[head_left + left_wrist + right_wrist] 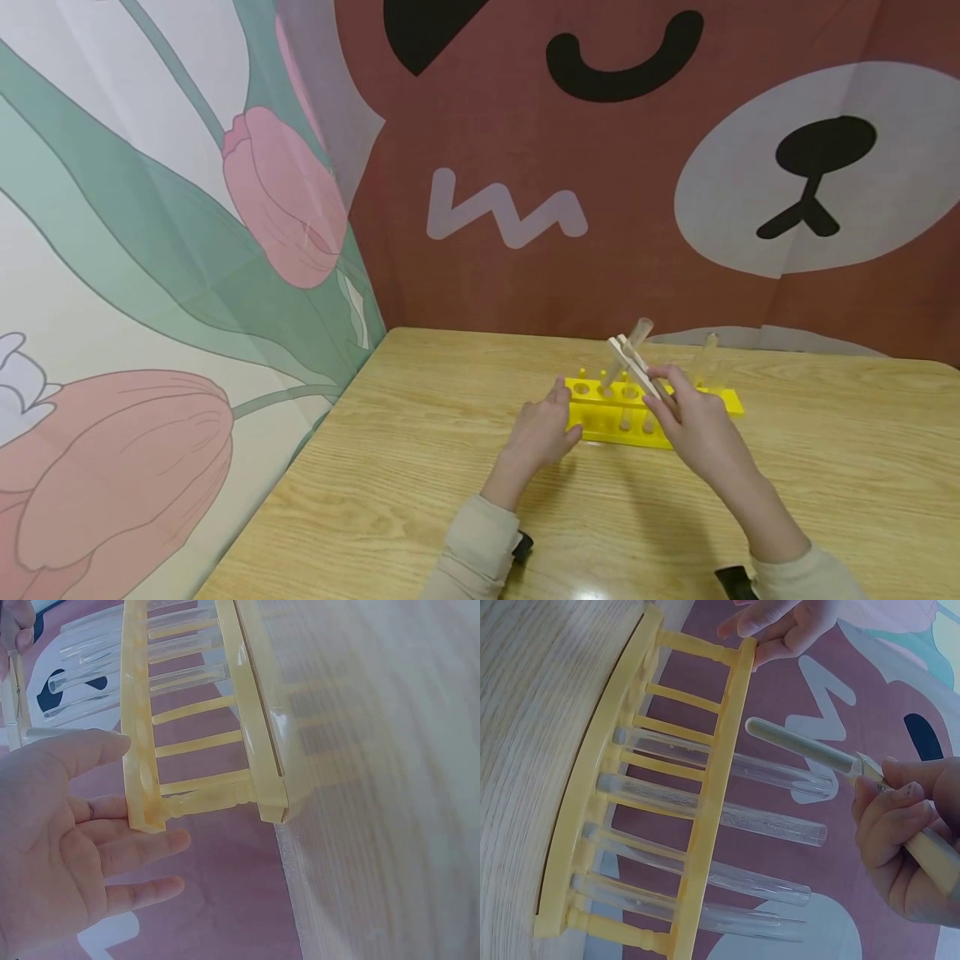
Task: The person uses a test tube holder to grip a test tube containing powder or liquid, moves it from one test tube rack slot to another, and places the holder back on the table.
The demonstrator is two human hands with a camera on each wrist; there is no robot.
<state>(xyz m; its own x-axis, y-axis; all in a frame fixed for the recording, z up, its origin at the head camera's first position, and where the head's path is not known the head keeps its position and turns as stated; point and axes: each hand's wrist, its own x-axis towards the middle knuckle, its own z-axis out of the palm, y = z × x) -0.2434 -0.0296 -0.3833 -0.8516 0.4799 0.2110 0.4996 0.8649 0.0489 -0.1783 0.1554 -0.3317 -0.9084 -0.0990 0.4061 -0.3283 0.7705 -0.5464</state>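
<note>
A yellow test tube rack [731, 401] stands on the table. My left hand [538, 429] holds its left end, with the thumb on the near side of the top bar and the fingers behind, as the left wrist view shows. My right hand [705, 425] grips a wooden test tube clamp [930, 859]. Held in the clamp's jaws is a clear test tube [799, 742], tilted, its rounded bottom close over the rack's top bar near the left-hand holes. Several other clear test tubes [772, 823] stand in the rack, toward its right side.
The wood-grain table [360, 467] reaches back to a brown cloth backdrop [480, 283] with a cartoon bear. A tulip-print cloth [172, 333] hangs along the left edge. Both sleeves have dark straps near the wrists.
</note>
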